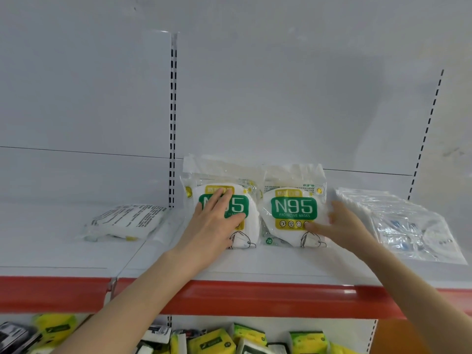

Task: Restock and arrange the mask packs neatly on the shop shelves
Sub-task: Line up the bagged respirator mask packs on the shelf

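A: So, the left pack (242, 205) and right pack (293, 206), both N95, stand side by side on the shelf (255, 264). The left hand (214, 221) lies flat on the left one, fingers straight.

B: Yep, and the right hand (342, 226) pinches the right pack's edge, thumb across the front. Clear bags (398, 221) sit just right of it, and 1 flat pack (120, 221) lies left of the left hand.

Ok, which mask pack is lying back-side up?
The lone pack left of the slotted upright: flat, fine print up. The left N95 pack and right N95 pack stand facing front.
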A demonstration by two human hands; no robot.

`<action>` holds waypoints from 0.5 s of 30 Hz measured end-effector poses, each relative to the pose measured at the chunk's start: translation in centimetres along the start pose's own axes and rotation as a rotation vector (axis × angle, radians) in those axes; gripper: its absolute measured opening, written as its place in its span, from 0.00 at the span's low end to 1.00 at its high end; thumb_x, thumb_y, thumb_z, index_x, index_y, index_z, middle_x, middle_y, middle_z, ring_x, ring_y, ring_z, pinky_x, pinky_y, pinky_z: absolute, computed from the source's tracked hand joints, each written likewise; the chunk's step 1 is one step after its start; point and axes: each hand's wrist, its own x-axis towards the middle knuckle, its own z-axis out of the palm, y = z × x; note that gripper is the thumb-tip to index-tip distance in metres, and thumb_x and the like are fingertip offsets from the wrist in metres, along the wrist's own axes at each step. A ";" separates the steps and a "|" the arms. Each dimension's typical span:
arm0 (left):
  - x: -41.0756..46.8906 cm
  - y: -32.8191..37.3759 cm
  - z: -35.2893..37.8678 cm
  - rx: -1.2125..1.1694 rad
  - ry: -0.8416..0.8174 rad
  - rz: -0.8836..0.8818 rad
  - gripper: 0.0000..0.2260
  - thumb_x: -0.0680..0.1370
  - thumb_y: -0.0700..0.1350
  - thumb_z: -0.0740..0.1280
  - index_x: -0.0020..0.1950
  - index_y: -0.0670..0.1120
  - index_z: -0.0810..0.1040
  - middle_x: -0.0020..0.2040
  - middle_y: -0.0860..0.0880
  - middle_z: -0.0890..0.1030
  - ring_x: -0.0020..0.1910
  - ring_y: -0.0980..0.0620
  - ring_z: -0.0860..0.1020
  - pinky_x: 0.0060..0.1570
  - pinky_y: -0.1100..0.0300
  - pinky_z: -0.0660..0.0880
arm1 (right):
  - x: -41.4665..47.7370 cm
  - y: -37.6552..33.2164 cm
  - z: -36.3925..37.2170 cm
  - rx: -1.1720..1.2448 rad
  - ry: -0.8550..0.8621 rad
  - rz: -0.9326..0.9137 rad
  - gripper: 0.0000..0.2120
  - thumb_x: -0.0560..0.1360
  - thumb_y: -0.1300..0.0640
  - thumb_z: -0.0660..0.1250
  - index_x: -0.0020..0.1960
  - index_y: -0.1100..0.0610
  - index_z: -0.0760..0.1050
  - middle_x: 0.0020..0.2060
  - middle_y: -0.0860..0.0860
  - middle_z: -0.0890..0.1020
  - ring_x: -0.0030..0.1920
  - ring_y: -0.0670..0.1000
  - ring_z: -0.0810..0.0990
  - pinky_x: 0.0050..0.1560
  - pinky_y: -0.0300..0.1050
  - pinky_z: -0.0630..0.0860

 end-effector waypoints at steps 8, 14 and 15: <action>-1.0 -1.4 0.0 -0.064 0.363 0.154 0.15 0.72 0.47 0.68 0.54 0.41 0.81 0.57 0.40 0.80 0.58 0.41 0.78 0.56 0.46 0.74 | -4.7 -6.1 2.3 -0.100 0.285 -0.378 0.19 0.73 0.55 0.69 0.63 0.59 0.73 0.65 0.53 0.72 0.66 0.52 0.68 0.61 0.40 0.61; -3.5 -6.3 -2.8 -0.160 0.364 0.122 0.19 0.76 0.52 0.54 0.43 0.43 0.82 0.35 0.49 0.81 0.33 0.50 0.79 0.29 0.57 0.76 | -7.2 -13.9 6.7 0.059 0.078 -0.577 0.05 0.74 0.61 0.68 0.48 0.59 0.81 0.43 0.44 0.80 0.45 0.44 0.78 0.49 0.32 0.74; -3.8 -7.7 -3.2 -0.148 0.348 0.089 0.21 0.76 0.53 0.52 0.43 0.43 0.81 0.36 0.48 0.81 0.34 0.49 0.79 0.31 0.55 0.77 | -7.4 -15.2 7.7 0.084 0.043 -0.589 0.05 0.74 0.62 0.68 0.47 0.60 0.81 0.40 0.42 0.79 0.43 0.43 0.78 0.48 0.29 0.73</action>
